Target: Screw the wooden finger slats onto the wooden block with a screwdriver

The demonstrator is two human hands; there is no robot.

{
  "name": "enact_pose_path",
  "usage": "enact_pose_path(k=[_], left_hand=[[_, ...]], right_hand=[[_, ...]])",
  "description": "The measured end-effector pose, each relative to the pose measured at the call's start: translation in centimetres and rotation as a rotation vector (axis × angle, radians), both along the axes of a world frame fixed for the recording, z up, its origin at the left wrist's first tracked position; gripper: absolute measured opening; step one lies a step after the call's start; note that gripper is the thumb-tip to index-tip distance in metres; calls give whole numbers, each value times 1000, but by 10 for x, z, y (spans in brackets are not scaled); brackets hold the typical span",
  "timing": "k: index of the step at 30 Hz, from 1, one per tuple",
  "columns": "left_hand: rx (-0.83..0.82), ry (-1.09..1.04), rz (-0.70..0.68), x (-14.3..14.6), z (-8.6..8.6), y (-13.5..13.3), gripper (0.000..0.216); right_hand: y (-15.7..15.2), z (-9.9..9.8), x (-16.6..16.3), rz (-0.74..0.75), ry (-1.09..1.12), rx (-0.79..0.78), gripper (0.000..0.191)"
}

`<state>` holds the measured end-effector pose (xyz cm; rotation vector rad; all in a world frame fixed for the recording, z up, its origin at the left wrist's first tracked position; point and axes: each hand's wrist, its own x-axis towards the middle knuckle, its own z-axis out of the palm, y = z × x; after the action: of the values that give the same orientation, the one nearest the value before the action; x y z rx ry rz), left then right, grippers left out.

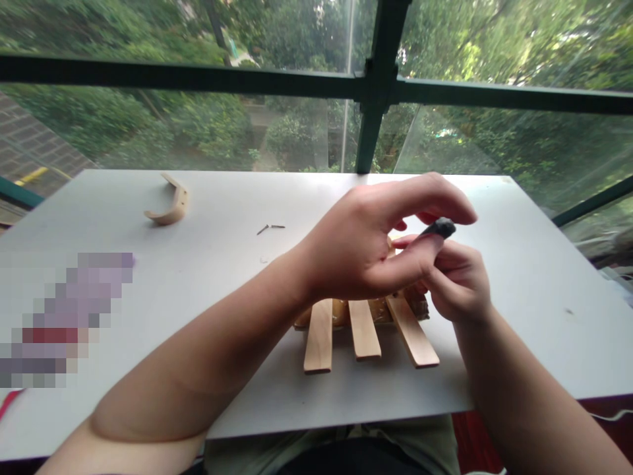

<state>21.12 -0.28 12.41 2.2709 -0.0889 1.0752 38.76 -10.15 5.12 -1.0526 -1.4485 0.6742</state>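
Note:
My left hand (pixel 376 231) curls around a tool with a black handle (pixel 440 228), the handle's end showing between thumb and forefinger. The tool's lower part is hidden behind the hand. Just right of it and below, my right hand (pixel 459 277) is closed, its fingertips mostly covered by my left hand; what they pinch cannot be made out. Under both hands lies a brown, glossy piece (pixel 341 313) with three pale wooden slats across it: a left slat (pixel 319 340), a middle slat (pixel 364 333) and a right slat (pixel 413 333) stick out towards me.
A curved wooden piece with holes (pixel 178 204) stands at the back left of the white table (pixel 222 264). Two screws (pixel 271 228) lie near the middle. A blurred-out purple item (pixel 74 316) is at the left. Behind the table's far edge is a green-framed window (pixel 380 86).

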Motion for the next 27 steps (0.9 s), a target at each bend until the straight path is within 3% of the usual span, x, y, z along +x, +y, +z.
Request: enact_pose_path(k=[2,5,12,15,20,27], left_hand=[[19,21,-63,0,0,2,31],[52,-12,-41,2,0,5,24],[75,-58,134,7,-3,2,12],[94,-101,179,8,-5,2,13],[52,-116,246,8,-8,2,25],[12,-135,259,11,-12,-1,32]], right_hand=[[-1,-1,0,43,47,-38,18],[-1,-3,0,81,103,-54,18],[5,-1,-3,-107,41,132,18],[5,0,-5,-108,3,173,12],[2,-5,-5,-85,-19,69,18],[1,3,-8,-169,-28,122,23]])
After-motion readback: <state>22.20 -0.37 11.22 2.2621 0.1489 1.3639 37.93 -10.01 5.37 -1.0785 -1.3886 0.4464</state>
